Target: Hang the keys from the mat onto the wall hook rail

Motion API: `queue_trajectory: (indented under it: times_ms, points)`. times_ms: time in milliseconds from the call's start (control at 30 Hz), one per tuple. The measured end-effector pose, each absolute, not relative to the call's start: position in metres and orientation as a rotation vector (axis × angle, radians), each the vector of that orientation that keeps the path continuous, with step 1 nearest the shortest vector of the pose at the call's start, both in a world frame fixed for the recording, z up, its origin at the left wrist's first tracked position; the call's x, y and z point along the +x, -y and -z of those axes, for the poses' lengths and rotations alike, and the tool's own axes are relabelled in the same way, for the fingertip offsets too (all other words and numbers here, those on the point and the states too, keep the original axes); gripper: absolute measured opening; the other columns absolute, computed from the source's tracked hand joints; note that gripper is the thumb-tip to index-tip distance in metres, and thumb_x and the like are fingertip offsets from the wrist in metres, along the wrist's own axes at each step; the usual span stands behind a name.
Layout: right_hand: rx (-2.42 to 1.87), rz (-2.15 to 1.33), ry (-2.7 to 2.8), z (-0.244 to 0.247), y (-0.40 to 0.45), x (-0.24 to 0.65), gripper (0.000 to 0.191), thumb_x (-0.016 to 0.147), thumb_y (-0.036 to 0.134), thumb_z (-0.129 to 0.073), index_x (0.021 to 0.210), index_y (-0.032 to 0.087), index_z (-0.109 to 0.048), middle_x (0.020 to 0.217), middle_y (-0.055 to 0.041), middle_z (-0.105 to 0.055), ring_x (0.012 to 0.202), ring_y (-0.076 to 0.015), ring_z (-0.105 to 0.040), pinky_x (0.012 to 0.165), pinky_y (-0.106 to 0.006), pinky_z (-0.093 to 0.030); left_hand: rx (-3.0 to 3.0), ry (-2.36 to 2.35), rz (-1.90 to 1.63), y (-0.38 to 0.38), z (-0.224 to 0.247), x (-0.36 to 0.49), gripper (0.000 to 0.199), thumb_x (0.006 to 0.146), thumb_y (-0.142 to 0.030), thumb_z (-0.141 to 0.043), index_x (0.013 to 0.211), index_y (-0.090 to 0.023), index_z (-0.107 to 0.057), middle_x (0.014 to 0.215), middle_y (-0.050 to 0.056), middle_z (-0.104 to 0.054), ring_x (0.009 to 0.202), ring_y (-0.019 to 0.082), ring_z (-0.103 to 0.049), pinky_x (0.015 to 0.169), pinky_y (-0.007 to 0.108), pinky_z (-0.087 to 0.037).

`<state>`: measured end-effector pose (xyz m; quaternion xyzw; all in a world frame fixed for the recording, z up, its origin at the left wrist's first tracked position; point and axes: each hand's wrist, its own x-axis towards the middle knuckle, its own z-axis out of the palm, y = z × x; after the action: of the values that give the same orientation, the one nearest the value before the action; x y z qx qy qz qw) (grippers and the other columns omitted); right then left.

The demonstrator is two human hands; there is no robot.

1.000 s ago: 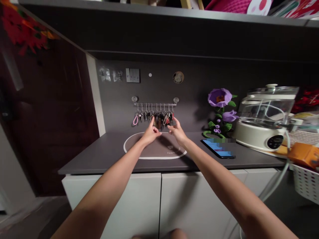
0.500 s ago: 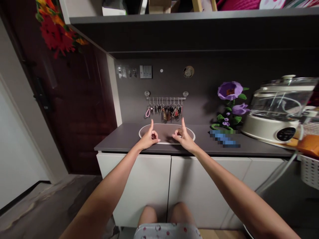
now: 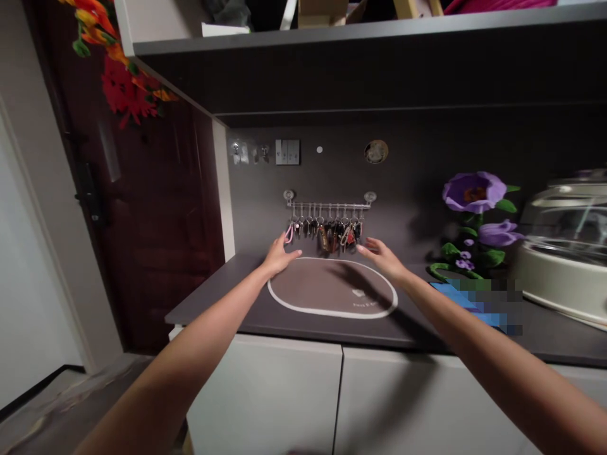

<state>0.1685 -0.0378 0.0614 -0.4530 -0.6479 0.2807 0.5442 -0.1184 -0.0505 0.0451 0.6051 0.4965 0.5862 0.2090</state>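
My left hand (image 3: 279, 256) is open beside the left end of the hanging keys, its fingertips close to a pink loop (image 3: 289, 234); whether they touch cannot be told. On the right, my right hand (image 3: 383, 260) is open and holds nothing, near the right end of the row. Several keys and key rings (image 3: 332, 237) hang from a clear rail (image 3: 329, 205) on the grey wall. Below them a brown oval mat (image 3: 327, 287) with a white rim lies on the dark counter.
Purple flowers (image 3: 475, 193) stand at the right, with a blurred blue item (image 3: 458, 296) before them and a cream appliance (image 3: 564, 272) beyond. A shelf (image 3: 332, 35) overhangs the counter (image 3: 208, 300). A dark red door (image 3: 156, 221) is at the left.
Both hands have opened from curled fingers with one finger raised, and moved forward to either side of the keys. The view has come closer to the counter, showing more of the mat.
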Motion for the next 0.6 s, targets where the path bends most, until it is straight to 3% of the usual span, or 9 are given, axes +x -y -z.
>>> queue_trajectory:
  times_ms: [100, 233, 300, 400, 600]
  points:
    - [-1.162, -0.683, 1.433, -0.076, -0.003, 0.177, 0.072, 0.060, 0.049, -0.068, 0.121, 0.019, -0.044, 0.131, -0.0145, -0.041, 0.117, -0.0251, -0.042, 0.098, -0.038, -0.034, 1.486, -1.343, -1.763, 0.010, -0.060, -0.125, 0.080, 0.044, -0.025, -0.079, 0.116, -0.017, -0.045, 0.127, 0.015, -0.041, 0.124, 0.028, -0.029, 0.099, 0.036, -0.023]
    - [-1.189, -0.748, 1.354, -0.084, -0.046, 0.178, 0.070, 0.063, 0.053, -0.064, 0.122, 0.022, -0.041, 0.131, -0.0117, -0.042, 0.116, -0.0230, -0.043, 0.095, -0.036, -0.037, 1.312, -1.273, -1.739, -0.036, -0.074, -0.123, 0.066, 0.045, -0.023, -0.079, 0.104, -0.016, -0.051, 0.108, 0.011, -0.056, 0.106, 0.022, -0.049, 0.086, 0.031, -0.037]
    - [-1.163, -0.809, 1.326, -0.083, -0.061, 0.174, 0.065, 0.064, 0.053, -0.063, 0.118, 0.024, -0.042, 0.124, -0.0094, -0.048, 0.104, -0.0204, -0.052, 0.087, -0.033, -0.043, 1.277, -1.188, -1.666, -0.051, -0.077, -0.121, 0.048, 0.051, -0.023, -0.077, 0.093, -0.015, -0.055, 0.086, 0.006, -0.062, 0.084, 0.016, -0.058, 0.077, 0.028, -0.041]
    - [-1.070, -0.961, 1.327, -0.079, -0.073, 0.166, 0.054, 0.066, 0.055, -0.060, 0.110, 0.027, -0.045, 0.103, -0.0048, -0.059, 0.079, -0.0153, -0.058, 0.069, -0.029, -0.047, 1.190, -0.968, -1.534, -0.066, -0.079, -0.120, 0.027, 0.059, -0.024, -0.073, 0.077, -0.013, -0.057, 0.068, 0.002, -0.060, 0.064, 0.010, -0.057, 0.071, 0.026, -0.044]
    - [-0.834, -1.261, 1.318, -0.077, -0.084, 0.151, 0.047, 0.071, 0.065, -0.044, 0.100, 0.028, -0.048, 0.075, -0.0005, -0.058, 0.063, -0.0147, -0.057, 0.062, -0.032, -0.047, 1.081, -0.634, -1.254, -0.087, -0.076, -0.114, 0.028, 0.069, -0.036, -0.065, 0.086, -0.015, -0.058, 0.076, 0.006, -0.062, 0.071, 0.015, -0.061, 0.074, 0.034, -0.047]
